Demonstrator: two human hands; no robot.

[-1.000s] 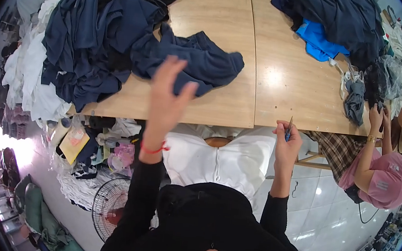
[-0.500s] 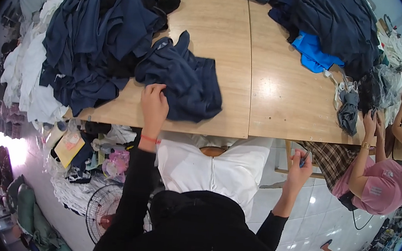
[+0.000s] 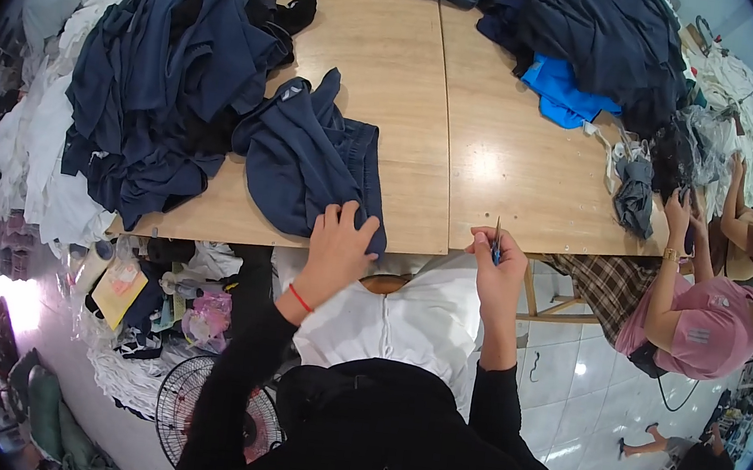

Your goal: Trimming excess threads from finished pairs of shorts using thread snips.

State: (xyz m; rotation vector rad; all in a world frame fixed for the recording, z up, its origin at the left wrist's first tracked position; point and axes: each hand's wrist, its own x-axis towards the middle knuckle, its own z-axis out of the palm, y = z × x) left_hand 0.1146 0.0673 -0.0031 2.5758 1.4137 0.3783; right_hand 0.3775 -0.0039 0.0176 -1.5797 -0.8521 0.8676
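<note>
A dark navy garment with a ribbed waistband (image 3: 296,166), which looks like trousers or shorts, lies bunched near the table's front edge. My left hand (image 3: 338,242) rests on its near right corner, fingers spread over the cloth; the thumb side is partly hidden. My right hand (image 3: 501,266) is closed around small thread snips (image 3: 496,247) with blue on the handle, the thin blade pointing up and away from me. It hovers by the front edge, right of the table's seam, apart from the garment.
A tall heap of navy garments (image 3: 163,71) stands at the left, beside white cloth (image 3: 29,149). Dark clothes (image 3: 603,38) and a bright blue piece (image 3: 564,94) lie far right. A person in pink (image 3: 710,319) works at the right. A fan (image 3: 203,410) stands low left.
My left hand has moved right, from the garment's left part to its near right corner. The garment's corner has come toward me. My right hand has risen toward the table edge with the snips.
</note>
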